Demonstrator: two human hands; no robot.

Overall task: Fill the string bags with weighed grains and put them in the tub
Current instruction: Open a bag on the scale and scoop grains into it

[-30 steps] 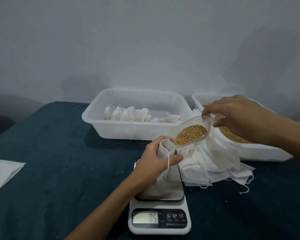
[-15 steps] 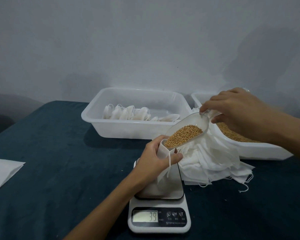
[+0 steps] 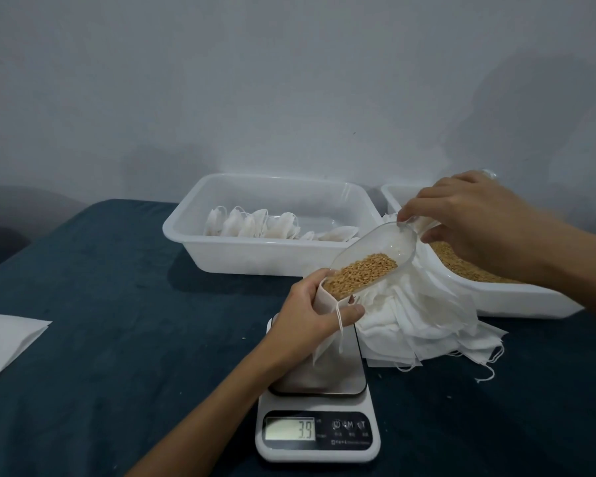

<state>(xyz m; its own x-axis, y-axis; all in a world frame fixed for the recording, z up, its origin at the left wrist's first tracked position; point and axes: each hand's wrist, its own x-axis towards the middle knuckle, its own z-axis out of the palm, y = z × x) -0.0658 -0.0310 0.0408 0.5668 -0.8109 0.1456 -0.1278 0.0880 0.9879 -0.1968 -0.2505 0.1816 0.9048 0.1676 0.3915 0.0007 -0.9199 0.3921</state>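
My left hand (image 3: 310, 318) grips the mouth of a white string bag (image 3: 327, 352) that stands on the steel plate of a white kitchen scale (image 3: 319, 432); the display reads 3.9. My right hand (image 3: 468, 222) holds the handle of a clear plastic scoop (image 3: 375, 256), tilted down to the left with its lip in the bag's mouth. Golden grains (image 3: 358, 275) lie along the scoop's lower half. A white tub (image 3: 272, 256) behind the scale holds several filled bags (image 3: 255, 225).
A second white tub (image 3: 516, 297) with loose grain sits at the right. A heap of empty white bags (image 3: 424, 325) lies between it and the scale. A white sheet (image 3: 4, 342) lies at the left table edge. Dark blue cloth covers the table.
The scoop has tipped further down and its lip has entered the bag's mouth; the grains have slid toward the lip. The scale reading rose from 0.5 to 3.9.
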